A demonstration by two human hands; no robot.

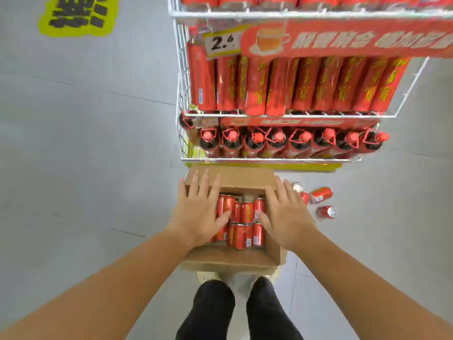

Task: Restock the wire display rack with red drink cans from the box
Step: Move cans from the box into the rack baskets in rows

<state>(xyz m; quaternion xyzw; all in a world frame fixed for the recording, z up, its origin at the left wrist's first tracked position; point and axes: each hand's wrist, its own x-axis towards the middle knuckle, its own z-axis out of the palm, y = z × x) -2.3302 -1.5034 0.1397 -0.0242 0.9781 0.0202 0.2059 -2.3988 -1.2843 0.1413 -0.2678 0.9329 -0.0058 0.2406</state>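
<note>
Head view: red drink cans (pixel 241 224) are seen packed in the cardboard box (pixel 230 260), long axes pointed toward the wire display rack (pixel 269 115) — directly between left hand (pixel 198 212) and right hand (pixel 286 217). Both grips are released, fingers spread flat, nothing held; neither is clearly nearer.

Flat left hand (pixel 198 212) and right hand (pixel 285 213) over box (pixel 232 260) of red cans (pixel 241 235)

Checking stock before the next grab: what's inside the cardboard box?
Red cans packed in the cardboard box, at least two rows showing. The left hand and right hand cover both sides, and any lower layers are hidden.
</note>
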